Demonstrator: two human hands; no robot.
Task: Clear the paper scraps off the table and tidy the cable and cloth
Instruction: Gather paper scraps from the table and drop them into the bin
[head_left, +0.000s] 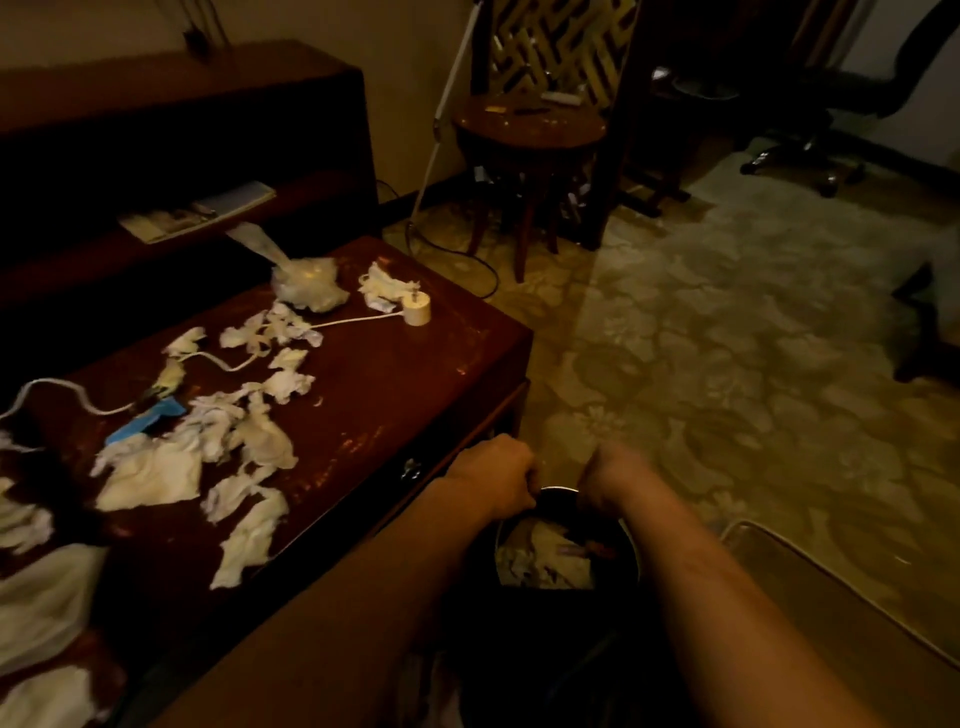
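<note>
Several torn white paper scraps (244, 441) lie scattered over the dark wooden table (395, 384). A white cable (218, 361) snakes across the table from the left edge to a small round plug (417, 309). A white cloth (41, 603) lies at the table's near left corner. Both my hands grip the rim of a dark bin (556, 587) on the floor beside the table's right side; my left hand (493, 475) holds the rim's left part, my right hand (610, 475) its right. Crumpled paper lies inside the bin.
A crumpled plastic bag (306, 286) and a blue item (145, 421) also lie on the table. A dark shelf unit (171, 156) stands behind it. A round wooden stool (530, 130), floor cables and an office chair (831, 104) stand on the patterned carpet.
</note>
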